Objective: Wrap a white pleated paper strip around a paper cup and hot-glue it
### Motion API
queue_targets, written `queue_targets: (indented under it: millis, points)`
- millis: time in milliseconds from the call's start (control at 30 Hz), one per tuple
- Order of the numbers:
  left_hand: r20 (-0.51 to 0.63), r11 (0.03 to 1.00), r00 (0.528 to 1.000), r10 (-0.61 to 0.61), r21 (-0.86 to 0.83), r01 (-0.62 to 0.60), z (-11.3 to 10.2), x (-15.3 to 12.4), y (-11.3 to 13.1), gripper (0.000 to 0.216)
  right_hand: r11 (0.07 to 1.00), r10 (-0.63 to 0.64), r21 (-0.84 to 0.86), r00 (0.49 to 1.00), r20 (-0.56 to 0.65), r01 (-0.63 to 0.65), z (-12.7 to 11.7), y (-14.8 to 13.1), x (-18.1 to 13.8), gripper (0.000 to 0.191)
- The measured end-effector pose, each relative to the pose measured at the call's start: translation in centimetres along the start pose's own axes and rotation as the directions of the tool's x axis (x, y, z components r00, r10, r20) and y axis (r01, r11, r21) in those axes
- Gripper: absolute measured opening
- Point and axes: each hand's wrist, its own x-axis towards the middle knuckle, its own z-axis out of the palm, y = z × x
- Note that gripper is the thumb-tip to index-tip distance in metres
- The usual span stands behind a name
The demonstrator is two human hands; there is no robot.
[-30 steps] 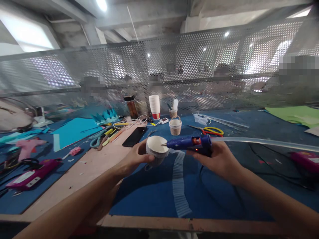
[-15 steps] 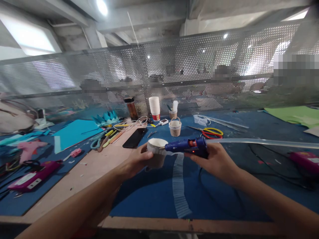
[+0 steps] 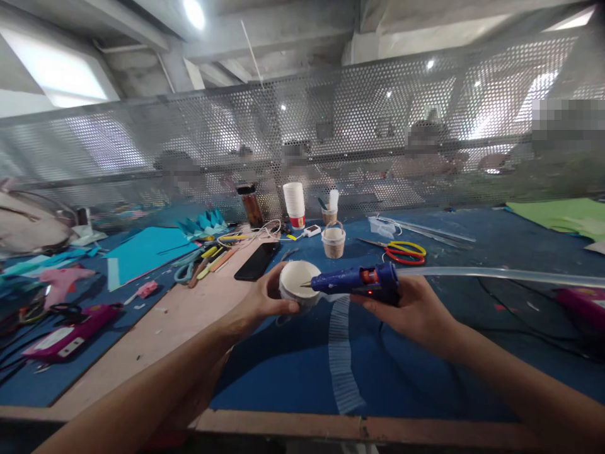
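My left hand (image 3: 269,299) is closed around a white paper cup (image 3: 302,280), its open top tipped toward me. In my right hand (image 3: 409,309) is a blue hot glue gun (image 3: 354,282), pointing left, with a small red light lit. Its metal nozzle is at the cup's near right rim; whether it touches cannot be made out. A long clear glue stick (image 3: 496,273) runs out of the gun's back to the right. A pleated pale strip (image 3: 343,359) hangs from beside the cup down along the blue table top; its upper end is hidden behind the gun.
Beyond the cup stand a small handled basket (image 3: 333,243), a stack of paper cups (image 3: 294,205) and a bottle (image 3: 249,207). Scissors (image 3: 404,252) lie right, a phone (image 3: 258,261) left. A pink glue gun (image 3: 63,280) and power strip (image 3: 70,334) lie far left. A perforated screen (image 3: 331,139) closes the back.
The cup has tilted toward me, so more of its inside shows. The glue gun's nozzle has shifted slightly left across the rim. Both hands keep their hold.
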Motion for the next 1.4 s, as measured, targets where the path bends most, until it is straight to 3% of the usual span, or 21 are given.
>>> queue_targets:
  millis: [400,600,833,1400]
  points:
    - [-0.085,0.989,0.994,0.063,0.139,-0.051,-0.4,-0.2,0.4,0.079,0.984,-0.128,-0.108,0.986,0.105,0.140,-0.6,0.5,-0.8,0.012]
    - [-0.078,0.985,0.994,0.070,0.164,-0.056,-0.5,-0.1,0.4,0.078,0.989,-0.105,-0.089,0.980,0.171,0.122,-0.7,0.0,-0.6,0.012]
    - [-0.081,0.984,0.995,0.049,0.175,-0.034,0.1,-0.2,1.2,0.076,0.969,-0.106,-0.199,0.975,0.197,0.146,-0.9,-0.1,-0.5,0.012]
    - [-0.012,0.975,0.999,0.052,0.219,-0.048,0.0,-0.3,1.0,0.077,0.943,-0.105,-0.272,0.945,0.310,0.194,-1.8,-1.0,-0.3,0.013]
